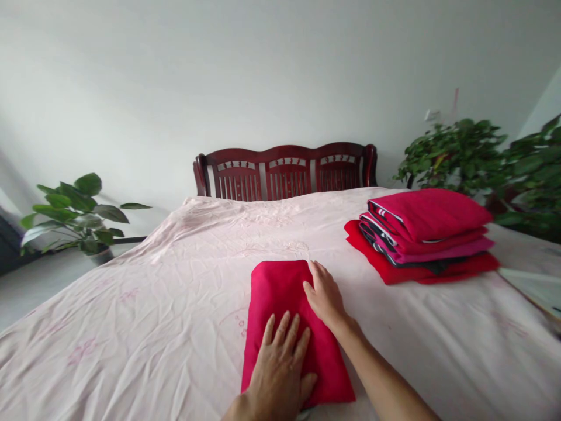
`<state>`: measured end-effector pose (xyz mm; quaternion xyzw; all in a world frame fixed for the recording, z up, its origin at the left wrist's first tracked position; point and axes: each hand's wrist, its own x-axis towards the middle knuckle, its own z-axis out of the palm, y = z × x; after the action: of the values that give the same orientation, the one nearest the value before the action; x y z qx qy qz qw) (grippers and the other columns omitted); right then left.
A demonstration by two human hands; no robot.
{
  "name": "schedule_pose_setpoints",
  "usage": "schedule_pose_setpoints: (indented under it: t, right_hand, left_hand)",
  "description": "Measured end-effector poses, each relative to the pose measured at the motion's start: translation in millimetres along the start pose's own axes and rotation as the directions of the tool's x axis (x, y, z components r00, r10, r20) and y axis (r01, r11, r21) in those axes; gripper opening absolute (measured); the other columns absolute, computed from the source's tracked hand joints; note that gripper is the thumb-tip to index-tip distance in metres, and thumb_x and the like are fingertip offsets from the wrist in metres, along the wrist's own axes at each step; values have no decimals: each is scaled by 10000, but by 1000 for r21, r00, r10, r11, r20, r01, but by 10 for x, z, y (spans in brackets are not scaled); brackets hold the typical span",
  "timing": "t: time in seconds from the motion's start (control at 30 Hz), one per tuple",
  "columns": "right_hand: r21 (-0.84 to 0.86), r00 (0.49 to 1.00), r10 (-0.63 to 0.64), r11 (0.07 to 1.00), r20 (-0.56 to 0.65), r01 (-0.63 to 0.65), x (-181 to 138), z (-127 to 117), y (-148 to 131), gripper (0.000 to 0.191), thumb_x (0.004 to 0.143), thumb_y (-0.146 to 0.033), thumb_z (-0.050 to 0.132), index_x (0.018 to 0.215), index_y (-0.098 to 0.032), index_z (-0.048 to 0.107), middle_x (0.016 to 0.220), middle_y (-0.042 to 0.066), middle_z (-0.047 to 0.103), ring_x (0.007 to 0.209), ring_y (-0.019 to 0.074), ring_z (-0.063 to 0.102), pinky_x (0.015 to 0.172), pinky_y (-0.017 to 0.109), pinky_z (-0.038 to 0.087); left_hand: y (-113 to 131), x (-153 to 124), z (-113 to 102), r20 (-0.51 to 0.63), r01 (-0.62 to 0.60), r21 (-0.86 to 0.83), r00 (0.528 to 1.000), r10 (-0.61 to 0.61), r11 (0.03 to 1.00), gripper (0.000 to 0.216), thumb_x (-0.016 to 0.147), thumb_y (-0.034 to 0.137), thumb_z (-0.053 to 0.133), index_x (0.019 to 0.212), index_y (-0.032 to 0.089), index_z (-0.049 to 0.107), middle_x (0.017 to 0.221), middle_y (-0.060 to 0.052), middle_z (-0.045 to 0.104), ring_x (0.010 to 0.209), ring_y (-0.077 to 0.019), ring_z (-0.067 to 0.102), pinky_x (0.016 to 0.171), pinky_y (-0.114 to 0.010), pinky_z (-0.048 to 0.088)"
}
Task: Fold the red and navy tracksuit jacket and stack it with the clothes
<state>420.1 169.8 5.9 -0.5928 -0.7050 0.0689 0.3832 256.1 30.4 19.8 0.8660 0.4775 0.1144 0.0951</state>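
A folded crimson cloth [278, 298] lies flat on the pale pink bedsheet [153, 304] in front of me. My left hand [280, 365] rests palm down on its near end, fingers spread. At the cloth's right edge my right hand [324, 295] lies flat, fingers pointing away toward the headboard. Neither hand grips anything. To the right, farther up the bed, sits a stack of folded red and pink clothes [423, 234], apart from both hands.
A dark red wooden headboard [284, 169] stands against the white wall. A potted plant [76, 213] is on the floor at the left, and leafy plants [491, 158] stand at the right. Something pale and flat [532, 286] lies at the bed's right edge.
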Motion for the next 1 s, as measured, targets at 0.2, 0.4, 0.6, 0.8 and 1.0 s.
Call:
schedule_pose_setpoints:
  t: [0.2, 0.4, 0.6, 0.8, 1.0]
  right_hand:
    - [-204, 929, -300, 917, 214, 343, 19, 84, -383, 568, 1002, -394, 413, 1533, -194, 415, 1595, 117, 398, 1496, 305, 304, 1213, 522, 261]
    - [-256, 888, -226, 903, 400, 345, -83, 368, -192, 624, 1034, -469, 307, 1520, -95, 422, 1584, 145, 392, 1512, 301, 267, 1251, 509, 157]
    - [-255, 894, -200, 913, 402, 319, -69, 312, -214, 624, 1035, -462, 299, 1519, -88, 423, 1588, 146, 383, 1515, 286, 262, 1255, 485, 158]
    - [-225, 940, -119, 954, 320, 197, -151, 267, -115, 567, 995, -402, 415, 1497, -143, 469, 1614, 149, 341, 1519, 317, 243, 1223, 538, 219]
    - [-17, 987, 27, 1000, 158, -25, -352, 250, 283, 682, 932, -396, 482, 1524, -74, 377, 1575, 242, 376, 1479, 344, 335, 1185, 527, 324]
  left_hand:
    - [37, -105, 219, 5, -84, 86, 996, 84, 993, 703, 949, 542, 490, 1573, 271, 313, 1632, -116, 294, 1499, -401, 284, 1184, -728, 232]
    - [-26, -215, 425, -157, -201, 240, 957, 242, 950, 730, 889, 518, 612, 1531, 236, 405, 1530, -129, 484, 1370, -390, 505, 1092, -600, 461]
    - [-198, -288, 227, -335, -159, -81, 934, 123, 984, 409, 886, 228, 593, 1273, 349, 650, 1403, -19, 645, 1313, -254, 581, 1092, -450, 495]
    - [-550, -83, -97, -143, 237, -855, 749, -647, 462, 677, 899, 338, 600, 1500, 98, 404, 1553, -225, 439, 1436, -312, 433, 1188, -485, 356]
    - [-740, 186, -301, 313, 271, -948, 683, -660, -169, 689, 743, 400, 826, 1309, 83, 593, 1303, -209, 678, 1168, -289, 673, 945, -328, 562]
